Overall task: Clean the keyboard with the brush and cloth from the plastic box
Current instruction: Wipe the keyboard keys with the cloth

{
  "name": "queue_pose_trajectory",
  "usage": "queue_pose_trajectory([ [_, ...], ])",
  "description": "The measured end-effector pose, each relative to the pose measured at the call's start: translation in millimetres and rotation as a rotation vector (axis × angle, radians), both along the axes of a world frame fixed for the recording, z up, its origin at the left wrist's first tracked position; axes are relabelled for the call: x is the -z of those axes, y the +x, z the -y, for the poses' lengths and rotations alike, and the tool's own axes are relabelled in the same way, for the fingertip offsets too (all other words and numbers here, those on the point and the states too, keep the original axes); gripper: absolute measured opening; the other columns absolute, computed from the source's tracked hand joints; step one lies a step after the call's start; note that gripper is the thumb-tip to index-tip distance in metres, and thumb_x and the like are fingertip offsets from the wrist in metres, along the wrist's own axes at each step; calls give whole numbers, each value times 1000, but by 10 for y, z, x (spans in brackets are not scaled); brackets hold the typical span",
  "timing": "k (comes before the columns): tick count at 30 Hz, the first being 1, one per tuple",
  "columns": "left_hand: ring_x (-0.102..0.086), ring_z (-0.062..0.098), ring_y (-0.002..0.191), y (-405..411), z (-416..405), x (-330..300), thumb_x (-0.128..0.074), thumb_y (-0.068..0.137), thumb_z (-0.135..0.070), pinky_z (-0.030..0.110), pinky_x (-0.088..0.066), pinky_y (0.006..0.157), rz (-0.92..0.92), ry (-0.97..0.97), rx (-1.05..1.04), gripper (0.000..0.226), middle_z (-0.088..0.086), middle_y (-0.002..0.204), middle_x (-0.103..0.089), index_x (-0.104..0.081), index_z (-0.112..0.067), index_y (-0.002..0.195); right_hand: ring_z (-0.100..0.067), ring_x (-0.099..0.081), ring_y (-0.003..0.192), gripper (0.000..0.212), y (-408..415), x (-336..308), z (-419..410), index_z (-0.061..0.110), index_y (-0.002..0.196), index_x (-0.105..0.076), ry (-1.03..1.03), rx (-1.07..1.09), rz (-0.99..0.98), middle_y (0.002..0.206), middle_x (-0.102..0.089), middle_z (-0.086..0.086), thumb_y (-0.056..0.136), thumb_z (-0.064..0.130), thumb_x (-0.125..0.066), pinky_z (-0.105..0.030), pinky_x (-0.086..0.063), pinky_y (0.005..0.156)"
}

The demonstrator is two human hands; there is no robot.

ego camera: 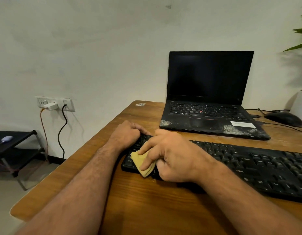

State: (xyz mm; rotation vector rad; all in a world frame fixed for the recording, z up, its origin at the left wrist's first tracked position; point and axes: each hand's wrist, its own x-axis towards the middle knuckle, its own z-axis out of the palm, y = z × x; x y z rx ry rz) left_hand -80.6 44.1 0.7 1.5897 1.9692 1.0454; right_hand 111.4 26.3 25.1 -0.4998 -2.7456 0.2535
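Note:
A long black keyboard (pixel 245 168) lies across the wooden table (pixel 146 200), running from the middle to the right edge. My right hand (pixel 172 155) holds a folded yellow cloth (pixel 143 164) and presses it on the keys at the keyboard's left end. My left hand (pixel 128 133) has its fingers curled over the far left corner of the keyboard, gripping it. The brush and the plastic box are not in view.
A black open laptop (pixel 209 99) with dusty palm rests stands behind the keyboard. A black mouse (pixel 284 118) with its cable lies at the far right, by a white plant pot (pixel 299 106). Wall sockets (pixel 55 104) with cables and a low black shelf (pixel 16 146) are to the left.

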Motion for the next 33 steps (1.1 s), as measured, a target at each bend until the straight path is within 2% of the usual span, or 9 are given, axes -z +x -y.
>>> queue_pose_trajectory([
  [2, -66, 10, 86, -18, 4, 4, -46, 75, 2, 26, -52, 82, -4, 1, -6, 49, -18, 73, -73, -75, -35, 61, 0, -41, 89, 40, -5, -14, -97, 29, 91, -82, 15, 97, -9, 115, -70, 18, 75, 3, -55, -12, -41, 85],
  [8, -65, 11, 90, -25, -33, 26, -45, 77, 0, 35, -52, 95, -8, -25, -11, 43, -11, 83, -74, -80, -26, 76, -5, -43, 105, 41, 0, 23, -238, 37, 132, -62, 5, 235, 74, 141, -54, 23, 98, 18, -48, -20, -33, 102],
  [10, -65, 9, 89, -21, -23, 21, -46, 78, 0, 35, -51, 96, 5, -16, -16, 42, -14, 80, -73, -80, -25, 76, -3, -45, 109, 37, -53, 63, -294, 39, 128, -64, -17, 298, 42, 136, -59, 20, 99, 20, -52, -18, -32, 101],
  [14, -63, 6, 90, -7, -17, 23, -48, 85, -1, 33, -46, 97, 45, -35, -9, 39, -13, 84, -74, -79, -24, 75, -19, -60, 107, 44, -114, 70, -417, 33, 122, -70, 56, 569, 7, 112, -72, 2, 87, 10, -56, -33, -51, 94],
  [19, -62, 9, 91, -27, -33, 16, -47, 83, -1, 39, -47, 101, -1, -33, -14, 42, -15, 82, -71, -77, -28, 73, -5, -59, 111, 43, -55, 37, -228, 39, 120, -69, -89, 262, -12, 124, -67, 17, 91, 8, -58, -27, -48, 101],
  [24, -62, 7, 84, -19, -26, 24, -47, 84, 0, 40, -49, 98, 22, -46, -13, 38, -13, 81, -71, -80, -20, 85, -12, -60, 108, 46, -23, 21, -312, 41, 119, -69, -4, 425, -23, 115, -71, 11, 89, 8, -56, -29, -50, 97],
  [27, -63, 9, 87, -21, -23, 21, -46, 81, 1, 34, -50, 92, 4, -21, -10, 44, -14, 82, -72, -79, -27, 75, -1, -62, 107, 43, 36, -20, -143, 37, 106, -76, -152, 223, -59, 116, -71, 16, 86, 4, -57, -23, -52, 97],
  [31, -66, 10, 83, -33, -35, 26, -44, 76, 2, 27, -52, 77, -11, -8, 2, 47, -14, 78, -74, -77, -30, 64, -1, -67, 96, 39, 31, -33, 68, 30, 83, -81, -271, 67, -169, 101, -75, 17, 72, 4, -54, -28, -60, 80],
  [33, -66, 11, 83, -44, -41, 15, -45, 76, 3, 29, -54, 80, -13, -13, 8, 50, -17, 73, -74, -75, -33, 58, 4, -59, 111, 43, -27, -32, 77, 33, 97, -80, -185, 37, -138, 115, -71, 18, 77, 4, -55, -22, -51, 97],
])
